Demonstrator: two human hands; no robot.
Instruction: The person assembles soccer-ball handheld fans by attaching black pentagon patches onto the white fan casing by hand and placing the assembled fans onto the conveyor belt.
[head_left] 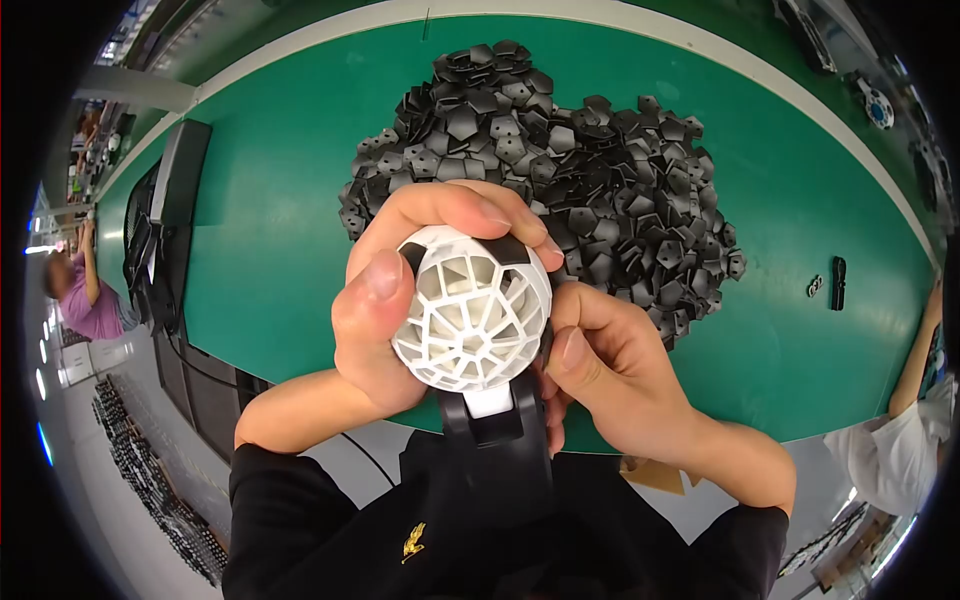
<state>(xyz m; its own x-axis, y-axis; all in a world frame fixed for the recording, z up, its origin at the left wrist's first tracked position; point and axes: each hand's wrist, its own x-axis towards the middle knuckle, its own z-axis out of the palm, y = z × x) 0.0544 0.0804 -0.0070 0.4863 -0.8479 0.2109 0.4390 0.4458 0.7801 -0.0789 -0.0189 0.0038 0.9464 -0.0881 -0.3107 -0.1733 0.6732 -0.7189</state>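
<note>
A white openwork ball [472, 335] with black pentagon panels set in its upper side is held up in front of my chest. My left hand [385, 270] wraps round it from the left and over the top, thumb on the near side. On the ball's right edge, my right hand [610, 365] is closed, thumb bent against the fingers. A dark edge shows by its fingertips, but what they grip is mostly hidden. Just below the ball, a white tab [490, 402] meets a black curved part [490, 450]; I cannot tell whether they are joined.
Black pentagon pieces [640, 200] lie in a large heap on the green table [270, 200] beyond my hands. Black equipment [170, 220] stands at the left. A small black object [838, 284] lies at the right. Other people [90, 290] are at both sides.
</note>
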